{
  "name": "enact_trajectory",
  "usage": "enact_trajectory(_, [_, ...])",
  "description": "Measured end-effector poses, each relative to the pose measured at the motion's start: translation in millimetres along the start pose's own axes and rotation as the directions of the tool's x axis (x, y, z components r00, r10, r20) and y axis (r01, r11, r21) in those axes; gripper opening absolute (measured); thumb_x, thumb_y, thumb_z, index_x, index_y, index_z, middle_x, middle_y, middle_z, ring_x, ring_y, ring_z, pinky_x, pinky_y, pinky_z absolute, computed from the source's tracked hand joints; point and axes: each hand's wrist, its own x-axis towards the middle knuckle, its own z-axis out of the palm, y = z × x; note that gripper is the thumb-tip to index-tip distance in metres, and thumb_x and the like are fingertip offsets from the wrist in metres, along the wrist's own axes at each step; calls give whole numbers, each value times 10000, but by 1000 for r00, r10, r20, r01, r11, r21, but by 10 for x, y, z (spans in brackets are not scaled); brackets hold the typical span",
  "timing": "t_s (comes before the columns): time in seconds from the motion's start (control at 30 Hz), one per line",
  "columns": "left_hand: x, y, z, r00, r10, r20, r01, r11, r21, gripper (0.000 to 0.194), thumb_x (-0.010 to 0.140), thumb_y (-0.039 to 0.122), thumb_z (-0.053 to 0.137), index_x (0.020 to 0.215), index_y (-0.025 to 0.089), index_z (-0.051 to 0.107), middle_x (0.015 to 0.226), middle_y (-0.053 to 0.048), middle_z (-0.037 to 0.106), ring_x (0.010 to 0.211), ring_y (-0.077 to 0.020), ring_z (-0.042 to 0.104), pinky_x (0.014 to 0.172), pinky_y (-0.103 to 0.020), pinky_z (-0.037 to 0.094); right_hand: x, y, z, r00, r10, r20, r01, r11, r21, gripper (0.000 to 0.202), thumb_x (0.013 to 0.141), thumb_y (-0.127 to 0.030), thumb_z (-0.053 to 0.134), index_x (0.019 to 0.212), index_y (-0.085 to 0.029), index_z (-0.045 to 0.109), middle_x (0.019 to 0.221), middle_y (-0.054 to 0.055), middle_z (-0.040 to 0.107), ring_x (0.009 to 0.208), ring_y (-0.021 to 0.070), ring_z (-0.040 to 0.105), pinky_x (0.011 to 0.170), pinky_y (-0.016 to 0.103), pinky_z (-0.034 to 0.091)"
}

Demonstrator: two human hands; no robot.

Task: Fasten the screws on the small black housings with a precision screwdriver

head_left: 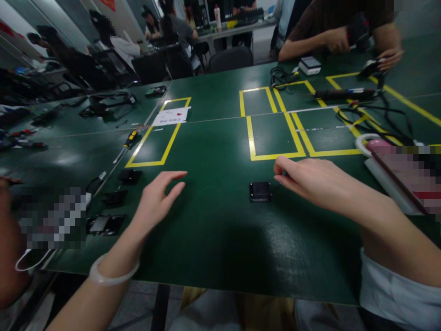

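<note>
Green and taped with yellow rectangles, the desk [213, 230] carries a small black module [260, 191] near its front edge, long axis running left-right. I see my right hand [312, 184] just right of it, fingers loose and empty; my left hand [159, 197] hovers spread, well apart on the left.

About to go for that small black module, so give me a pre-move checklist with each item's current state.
1. Small black module lies flat on the green table: ok.
2. Right hand is close beside the module, open, holding nothing: ok.
3. Left hand is open, palm down, empty: ok.
4. Table surface between the two hands is bare: ok.
5. Whether the right fingertips touch the module: cannot tell.
6. Co-worker's hands are at the far edge, away from the module: ok.
</note>
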Motion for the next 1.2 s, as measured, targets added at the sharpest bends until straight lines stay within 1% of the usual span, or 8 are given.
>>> enact_trajectory(0.07, [114,263,267,986,92,140,-77,991,-112,418,932,439,502,1307,253,504,1276,-60,564,1159,-227,556,912,-358,506,-4,-5,-5,1000,-13,1,12,1000,27,166,943,-336,365,975,-216,476,703,5,602,547,144,497,489,255,222])
enact_trajectory(0.17, [241,622,624,932,268,243,-209,947,-244,592,872,454,609,1391,256,405,1396,-83,467,1298,-248,447,1085,-421,393,-15,-13,-20,1000,-25,9,25,999,47,173,937,-315,356,987,-207,482,725,18,616,565,151,517,492,258,234])
enact_trajectory(0.3, [393,925,970,883,395,254,-304,893,-332,723,805,455,691,1407,238,353,1421,-117,428,1315,-275,420,1095,-455,371,-24,-34,-45,999,-33,16,32,997,65,161,923,-286,365,982,-201,488,743,24,624,585,152,536,499,256,245])
enact_trajectory(0.43, [516,1041,1170,879,405,252,-304,883,-358,594,792,414,708,1293,220,454,1292,-109,519,1194,-278,502,1013,-450,427,-18,-53,-59,999,-41,31,39,998,53,166,941,-310,351,957,-207,480,738,20,617,578,151,536,498,254,235])
enact_trajectory(0.67, [527,1054,1308,894,388,223,-299,889,-346,377,853,379,644,1175,220,527,1131,-66,582,1049,-245,550,920,-394,454,-18,-51,-33,999,-38,18,37,999,39,180,954,-314,333,945,-204,475,692,11,593,556,154,521,490,251,219])
enact_trajectory(0.8, [517,1040,1331,898,388,208,-304,887,-347,377,857,389,639,1176,221,529,1119,-64,586,1039,-241,551,917,-387,449,-28,-56,-37,997,-80,2,79,994,77,123,929,-278,369,937,-204,467,752,17,606,571,136,523,496,240,238])
enact_trajectory(0.97, [528,1039,1332,896,391,212,-306,887,-346,374,856,399,636,1169,217,539,1111,-68,589,1038,-247,551,906,-388,450,-9,-78,-46,1000,-4,4,4,999,-34,254,963,-382,318,928,-202,493,650,12,581,544,161,529,488,254,197])
enact_trajectory(1.2, [520,1048,1321,899,381,214,-291,887,-358,371,856,386,632,1174,226,530,1125,-65,589,1048,-247,553,915,-391,445,-21,-81,-50,999,-35,-7,35,999,18,187,937,-305,354,983,-195,499,717,22,625,581,156,564,494,248,226])
